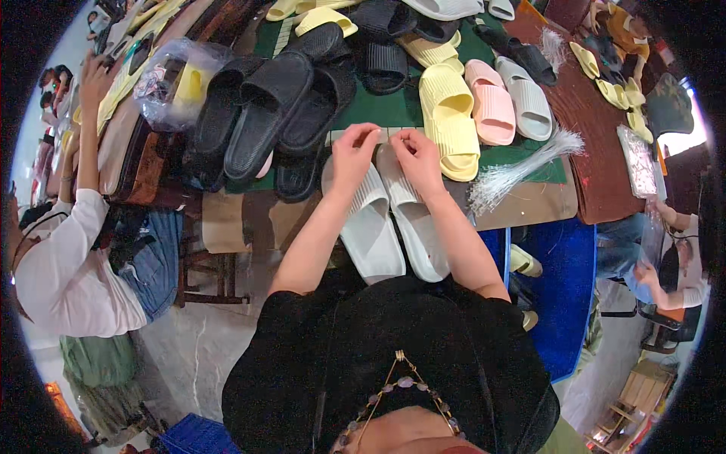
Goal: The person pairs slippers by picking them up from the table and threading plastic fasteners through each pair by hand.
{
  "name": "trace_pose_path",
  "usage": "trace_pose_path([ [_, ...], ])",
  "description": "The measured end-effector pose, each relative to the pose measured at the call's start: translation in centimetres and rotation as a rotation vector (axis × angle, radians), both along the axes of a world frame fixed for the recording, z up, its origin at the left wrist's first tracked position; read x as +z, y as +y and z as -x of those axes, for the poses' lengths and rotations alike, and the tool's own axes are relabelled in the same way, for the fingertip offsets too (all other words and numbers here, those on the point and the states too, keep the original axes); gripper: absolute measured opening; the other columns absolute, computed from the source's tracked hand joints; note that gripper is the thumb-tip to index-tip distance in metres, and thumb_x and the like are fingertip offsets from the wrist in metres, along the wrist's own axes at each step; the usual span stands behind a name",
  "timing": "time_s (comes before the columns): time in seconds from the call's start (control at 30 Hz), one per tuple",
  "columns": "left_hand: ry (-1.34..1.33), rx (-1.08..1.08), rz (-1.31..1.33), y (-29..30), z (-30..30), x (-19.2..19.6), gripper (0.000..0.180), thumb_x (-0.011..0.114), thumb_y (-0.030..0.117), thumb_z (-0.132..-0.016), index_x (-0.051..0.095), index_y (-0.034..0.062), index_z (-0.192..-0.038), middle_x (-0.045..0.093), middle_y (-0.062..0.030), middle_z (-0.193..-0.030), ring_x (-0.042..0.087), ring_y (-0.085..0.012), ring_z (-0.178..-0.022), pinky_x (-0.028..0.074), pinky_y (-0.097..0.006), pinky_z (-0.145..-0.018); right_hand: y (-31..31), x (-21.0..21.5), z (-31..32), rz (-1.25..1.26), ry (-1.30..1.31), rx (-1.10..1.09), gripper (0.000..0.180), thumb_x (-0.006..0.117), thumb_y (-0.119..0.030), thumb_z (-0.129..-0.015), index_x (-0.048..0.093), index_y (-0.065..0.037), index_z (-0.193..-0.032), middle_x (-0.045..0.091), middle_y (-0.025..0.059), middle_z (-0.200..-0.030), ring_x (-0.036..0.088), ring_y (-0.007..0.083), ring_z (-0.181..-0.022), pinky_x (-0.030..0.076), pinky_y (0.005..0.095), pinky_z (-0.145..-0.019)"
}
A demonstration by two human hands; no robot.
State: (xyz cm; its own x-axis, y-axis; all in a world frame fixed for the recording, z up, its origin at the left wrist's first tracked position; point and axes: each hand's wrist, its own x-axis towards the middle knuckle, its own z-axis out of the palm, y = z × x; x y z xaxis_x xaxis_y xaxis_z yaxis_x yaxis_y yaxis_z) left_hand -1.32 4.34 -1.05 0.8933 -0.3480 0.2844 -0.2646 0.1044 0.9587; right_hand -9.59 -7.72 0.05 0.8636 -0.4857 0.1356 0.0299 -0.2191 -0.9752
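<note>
A pair of light grey slides lies side by side at the table's front edge, the left slide [370,234] and the right slide [420,231] with their heels toward me. My left hand [353,155] is over the toe of the left one, thumb and fingers pinched together. Facing it, my right hand [415,157] is pinched the same way above the right slide's toe. A small gap separates the fingertips. Anything held between them is too fine to make out. Beyond my right hand are a yellow slide [451,113], a pink slide [493,106] and a grey slide [527,102].
Black slides [268,113] are heaped to the left, beside a clear plastic bag [178,87]. A bundle of thin clear plastic strands [522,170] lies on the green mat's right side. Blue crates [556,295] stand below the table. Other people work on both sides.
</note>
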Motion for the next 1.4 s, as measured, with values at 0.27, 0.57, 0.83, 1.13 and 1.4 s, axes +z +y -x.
trace_pose_path([
  [0.27,0.126,-0.072,0.066,-0.1,-0.1,-0.3,0.011,0.066,0.006,-0.085,0.068,-0.0004,-0.095,0.067,-0.0007,-0.088,0.06,-0.0066,-0.078,0.048,-0.021,-0.072,0.2,0.4,0.0,0.133,-0.028,-0.041,0.024,0.069,-0.016,-0.085,0.068,-0.003,-0.104,0.067,-0.0005,-0.085,0.051,0.0035,-0.06,0.042,0.0203,-0.055],
  [0.57,0.164,-0.138,0.17,-0.2,0.0,0.2,0.016,0.065,-0.003,-0.083,0.065,-0.0006,-0.1,0.066,-0.0013,-0.09,0.06,-0.0068,-0.08,0.049,-0.021,-0.075,0.2,0.4,0.0,0.104,-0.044,-0.015,0.017,0.068,-0.015,-0.086,0.069,-0.003,-0.098,0.066,-0.0024,-0.082,0.046,0.0013,-0.058,0.039,0.0189,-0.053],
  [0.83,0.164,-0.152,0.133,0.3,-0.3,-0.3,0.023,0.067,-0.003,-0.079,0.065,0.0016,-0.102,0.064,0.0021,-0.08,0.056,-0.0042,-0.071,0.044,-0.019,-0.065,0.6,1.1,0.2,0.135,-0.06,-0.057,0.018,0.068,-0.016,-0.082,0.069,-0.003,-0.094,0.069,0.0077,-0.078,0.063,0.0118,-0.068,0.048,0.0265,-0.061],
  [1.13,0.067,-0.2,0.147,-0.4,-0.1,-0.4,0.034,0.062,-0.007,-0.08,0.047,0.0056,-0.109,0.054,0.0012,-0.082,0.053,-0.0058,-0.074,0.043,-0.02,-0.064,0.5,0.8,0.1,0.31,0.0,-0.089,0.016,0.067,-0.017,-0.081,0.067,-0.002,-0.085,0.066,0.0041,-0.074,0.053,0.0097,-0.054,0.044,0.0262,-0.052],
  [1.4,0.09,-0.239,0.162,-0.4,-0.2,-0.6,0.031,0.063,-0.006,-0.082,0.044,0.007,-0.103,0.052,-0.0005,-0.09,0.053,-0.0092,-0.084,0.045,-0.023,-0.078,0.7,1.4,0.3,0.293,0.034,-0.02,0.018,0.06,-0.019,-0.085,0.059,-0.001,-0.089,0.061,0.0087,-0.069,0.055,0.0143,-0.057,0.044,0.0297,-0.054],
])
